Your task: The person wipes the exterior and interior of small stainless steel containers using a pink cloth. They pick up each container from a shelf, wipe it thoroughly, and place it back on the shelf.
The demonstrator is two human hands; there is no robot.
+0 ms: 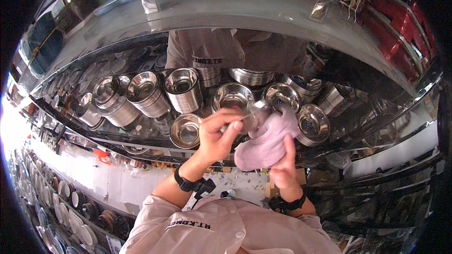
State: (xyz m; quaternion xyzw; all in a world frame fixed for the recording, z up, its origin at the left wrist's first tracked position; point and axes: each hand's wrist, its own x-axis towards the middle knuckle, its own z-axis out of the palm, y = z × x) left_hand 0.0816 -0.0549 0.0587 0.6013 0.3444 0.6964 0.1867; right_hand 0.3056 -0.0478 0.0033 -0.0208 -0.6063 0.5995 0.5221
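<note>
Pinched between the thumb and fingers of my left hand [219,134] is the thin end of a shiny metal utensil [251,112]. Its far end is blurred, and its exact kind cannot be told. My right hand [285,164] holds a pale pink cloth [266,144], which covers most of its fingers and meets the utensil's far end. Beyond both hands stand a steel bowl [233,93] and a second steel bowl [282,95]. Another steel bowl [185,131] lies just left of my left hand, and a further bowl [313,123] is right of the cloth.
Stacked steel bowls [183,93] crowd the dark glossy shelf [208,151], with more stacks [144,93] leftward. A broad grey metal panel [226,7] overhangs the far side. Racks of dishware [67,215] stand at lower left, and red boxes [392,38] at upper right.
</note>
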